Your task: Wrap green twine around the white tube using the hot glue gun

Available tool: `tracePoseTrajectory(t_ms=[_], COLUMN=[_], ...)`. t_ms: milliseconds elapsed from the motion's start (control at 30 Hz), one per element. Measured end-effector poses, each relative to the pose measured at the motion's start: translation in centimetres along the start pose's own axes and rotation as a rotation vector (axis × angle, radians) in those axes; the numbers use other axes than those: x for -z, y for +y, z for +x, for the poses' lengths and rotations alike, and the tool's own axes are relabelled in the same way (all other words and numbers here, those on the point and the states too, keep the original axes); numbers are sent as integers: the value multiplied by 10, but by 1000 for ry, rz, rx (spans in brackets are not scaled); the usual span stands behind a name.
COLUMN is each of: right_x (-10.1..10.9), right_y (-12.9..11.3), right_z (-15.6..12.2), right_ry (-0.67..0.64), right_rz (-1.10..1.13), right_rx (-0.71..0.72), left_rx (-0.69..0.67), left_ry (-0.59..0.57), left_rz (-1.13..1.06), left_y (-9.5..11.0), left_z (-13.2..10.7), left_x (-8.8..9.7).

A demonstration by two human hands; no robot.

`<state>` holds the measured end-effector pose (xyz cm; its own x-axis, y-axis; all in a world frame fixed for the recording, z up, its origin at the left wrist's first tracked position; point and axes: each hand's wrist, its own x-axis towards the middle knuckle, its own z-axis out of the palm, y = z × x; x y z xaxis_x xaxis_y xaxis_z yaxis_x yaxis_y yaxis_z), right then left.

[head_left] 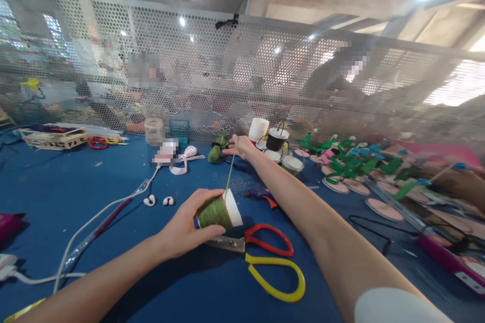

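Head camera: left hand [191,219] clasps plain-rimmed yarn spool [214,213]; half-open right hand [241,147] holds strand [229,174].

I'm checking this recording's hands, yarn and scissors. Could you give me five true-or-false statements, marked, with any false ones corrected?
1. The left hand holds a spool wound with green yarn. True.
2. A green strand runs from the spool up to the right hand. True.
3. The scissors have one red handle and one yellow handle. True.
4. The right hand has the scissors in its grip. False: they lie on the blue table, and the right hand is at the upper end of the strand.
5. The spool stands on the table with neither hand touching it. False: it is tilted in the left hand.
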<state>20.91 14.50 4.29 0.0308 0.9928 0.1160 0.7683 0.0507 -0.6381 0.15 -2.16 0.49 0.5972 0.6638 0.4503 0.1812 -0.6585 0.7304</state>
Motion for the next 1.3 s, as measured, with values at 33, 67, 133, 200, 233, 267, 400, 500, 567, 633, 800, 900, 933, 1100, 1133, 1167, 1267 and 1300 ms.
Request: tracePoseTrajectory(t_ms=[33, 67, 133, 200, 233, 267, 400, 500, 567, 633, 800, 900, 933, 1100, 1133, 1167, 1267, 1300], right_x=[3, 5, 10, 14, 16, 18, 27, 36, 43, 49, 58, 59, 60, 55, 50, 43, 11, -1], right_y=[-4, -8, -15, -22, -25, -28, -37, -40, -42, -44, -43, -35, -32, -24, -26, -29, -42, -46], right_z=[3, 5, 8, 11, 13, 15, 22, 19, 12, 1, -27, -42, -45, -34, -26, -18, 12, 21], right_ry=[8, 14, 41, 83, 109, 138, 263, 340, 378, 407, 397, 80, -52, -284, -261, -229, -163, -160], right_rz=[68, 132, 249, 344, 383, 415, 488, 505, 513, 525, 390, 68, -38, -307, -340, -366, -409, -420], right_rx=[-17, -35, -51, -43, -34, -22, 61, 151, 225, 328, 456, 309, 250, 104, 104, 116, 182, 208], left_rx=[1, 1, -3, -11, -15, -19, -26, -23, -22, -23, -20, -21, -22, -15, -14, -13, -23, -31], left_ry=[-1, -1, 5, 11, 12, 12, 5, -9, -12, -14, -23, -25, -25, 10, 18, 24, 35, 44], left_rz=[1, 1, -1, -5, -8, -10, -25, -37, -47, -55, -60, -50, -50, -59, -62, -65, -83, -94], left_y=[0, 1, 2, 3, 3, 3, 2, 0, 0, 0, -1, -2, -2, 0, 1, 3, 6, 6], left_z=[0, 1, 1, 2, 2, 2, 1, 0, 0, -1, -2, -2, -2, 1, 1, 2, 1, 1], left_x=[0, 0, 1, 1, 1, 1, 0, 0, 0, 0, -1, -1, -1, 0, 0, 1, 3, 4])
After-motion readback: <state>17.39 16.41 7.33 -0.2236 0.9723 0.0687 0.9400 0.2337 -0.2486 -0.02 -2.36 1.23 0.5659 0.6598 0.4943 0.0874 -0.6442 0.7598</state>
